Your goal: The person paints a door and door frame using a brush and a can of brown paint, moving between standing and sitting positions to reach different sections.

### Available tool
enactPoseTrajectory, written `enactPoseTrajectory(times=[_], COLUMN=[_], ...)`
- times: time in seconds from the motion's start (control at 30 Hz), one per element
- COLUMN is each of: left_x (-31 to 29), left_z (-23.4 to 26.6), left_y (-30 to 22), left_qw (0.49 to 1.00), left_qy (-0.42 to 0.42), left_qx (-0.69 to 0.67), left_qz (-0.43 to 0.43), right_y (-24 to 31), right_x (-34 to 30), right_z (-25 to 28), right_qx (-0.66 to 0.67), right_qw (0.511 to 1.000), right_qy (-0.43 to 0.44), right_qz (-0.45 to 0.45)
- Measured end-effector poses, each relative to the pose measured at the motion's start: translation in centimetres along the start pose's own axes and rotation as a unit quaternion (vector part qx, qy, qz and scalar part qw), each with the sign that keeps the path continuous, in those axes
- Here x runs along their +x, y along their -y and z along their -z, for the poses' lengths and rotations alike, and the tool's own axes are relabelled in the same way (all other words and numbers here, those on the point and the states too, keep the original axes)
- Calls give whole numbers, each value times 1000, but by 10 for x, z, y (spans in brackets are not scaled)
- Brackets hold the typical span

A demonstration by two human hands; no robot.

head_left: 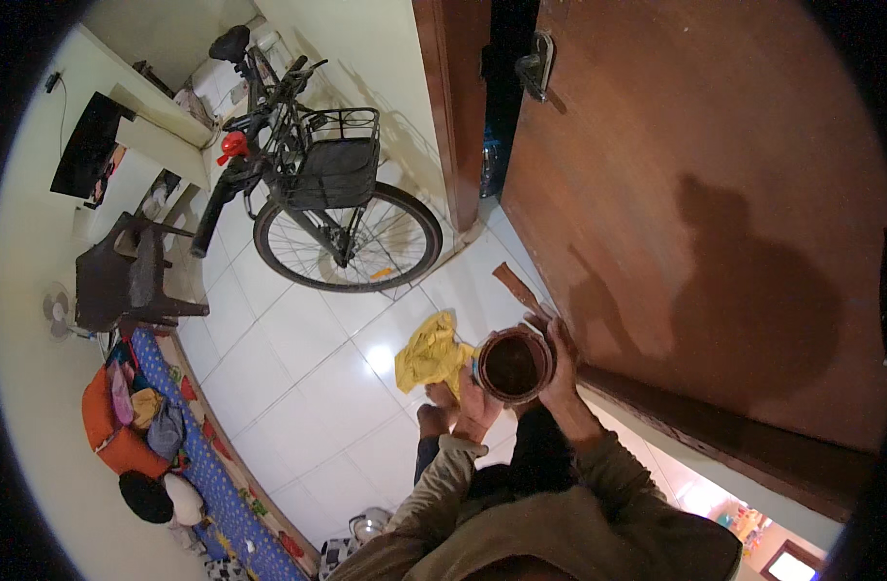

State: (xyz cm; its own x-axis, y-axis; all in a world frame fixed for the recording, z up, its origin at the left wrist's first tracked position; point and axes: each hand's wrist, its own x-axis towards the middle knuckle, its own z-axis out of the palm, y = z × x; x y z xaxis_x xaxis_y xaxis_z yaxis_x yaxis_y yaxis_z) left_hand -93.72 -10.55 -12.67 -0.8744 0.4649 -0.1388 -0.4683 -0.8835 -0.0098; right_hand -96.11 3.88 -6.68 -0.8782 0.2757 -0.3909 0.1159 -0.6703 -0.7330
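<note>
A round, open can (513,366) with a reddish-brown rim and dark brown contents is held up in front of my body. My right hand (560,363) wraps round its right side. A flat brown paintbrush (517,287) sticks out beyond the fingers of that same hand, angled away to the upper left. On the can's left side, my left hand (475,399) is closed on a crumpled yellow cloth (429,353) that hangs out to the left. Whether the left fingers also bear on the can is hard to see.
A brown wooden door (695,194) with a metal handle (535,66) stands at the right, close to my hands. Ahead leans a bicycle (347,223) with a front basket. At the left are a dark chair (134,271) and a blue patterned mattress (206,465); white tiles (308,339) cover the floor.
</note>
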Motion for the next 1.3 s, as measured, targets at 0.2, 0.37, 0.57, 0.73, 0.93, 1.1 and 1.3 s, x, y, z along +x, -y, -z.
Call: enactPoseTrajectory(times=[0.2, 0.37, 0.57, 0.73, 0.93, 1.1, 1.3], left_x=[-14, -1, 21, 32, 48, 50, 54], left_z=[-98, -138, -177, -186, -215, -233, -232], left_y=[8, 17, 25, 4, -25, -51, -79], left_qw=[993, 996, 998, 996, 998, 996, 998], left_qy=[-74, -64, -60, -60, -17, 41, 42], left_qx=[-5, 45, 7, 53, 35, 56, 44], left_qz=[93, 49, 16, -36, -40, -48, -35], right_y=[87, 157, 221, 287, 322, 283, 253], right_x=[-34, -43, -37, -50, -86, -50, -36], right_z=[-36, -73, -99, -132, -220, -243, -260], right_qx=[36, 48, -18, -150, -467, -663, -713], right_qw=[999, 996, 997, 963, 791, 601, 547], right_qy=[8, 71, 60, 101, 225, 316, 319], right_qz=[-19, 2, 40, 198, 324, 316, 301])
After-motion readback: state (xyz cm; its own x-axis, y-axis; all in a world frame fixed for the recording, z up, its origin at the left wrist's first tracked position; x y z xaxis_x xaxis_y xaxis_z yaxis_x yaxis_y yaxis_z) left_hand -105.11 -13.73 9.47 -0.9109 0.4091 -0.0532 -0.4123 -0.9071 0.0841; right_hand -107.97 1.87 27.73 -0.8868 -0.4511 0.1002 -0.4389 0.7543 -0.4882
